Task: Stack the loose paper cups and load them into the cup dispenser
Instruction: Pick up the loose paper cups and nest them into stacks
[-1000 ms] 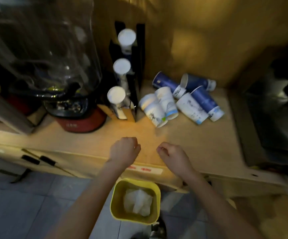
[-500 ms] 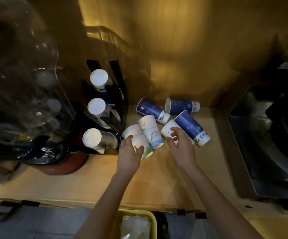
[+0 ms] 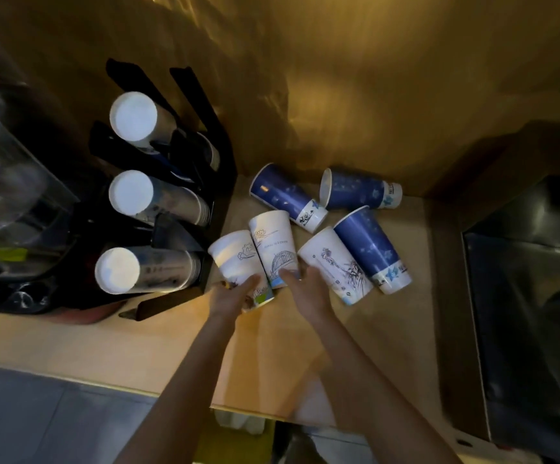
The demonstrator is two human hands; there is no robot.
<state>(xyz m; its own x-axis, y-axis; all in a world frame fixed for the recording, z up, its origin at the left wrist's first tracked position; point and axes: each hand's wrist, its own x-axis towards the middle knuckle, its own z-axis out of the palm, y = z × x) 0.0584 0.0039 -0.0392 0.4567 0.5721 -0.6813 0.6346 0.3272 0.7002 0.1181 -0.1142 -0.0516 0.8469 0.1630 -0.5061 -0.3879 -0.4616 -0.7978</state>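
Note:
Six loose paper cups lie on their sides on the wooden counter (image 3: pixel 137 346). Three are white: the left white cup (image 3: pixel 230 256), the middle white cup (image 3: pixel 273 244) and the right white cup (image 3: pixel 330 259). Three blue cups (image 3: pixel 365 244) lie behind and to the right of them. The black cup dispenser (image 3: pixel 201 135) stands at the left with three stacks of cups (image 3: pixel 131 192) in it, their bottoms facing me. My left hand (image 3: pixel 235 294) grips the narrow end of the left white cup. My right hand (image 3: pixel 305 289) closes on the narrow end of the middle white cup, beside the right white cup.
A clear plastic appliance (image 3: pixel 7 182) stands left of the dispenser. A steel sink (image 3: pixel 519 296) lies at the right. A golden wall (image 3: pixel 338 95) backs the counter. A yellow bin (image 3: pixel 238 433) sits below the counter's front edge.
Both hands went from closed fists near the counter's front edge forward to the white cups. The right hand shifted from the right white cup to the middle one. The view moved closer.

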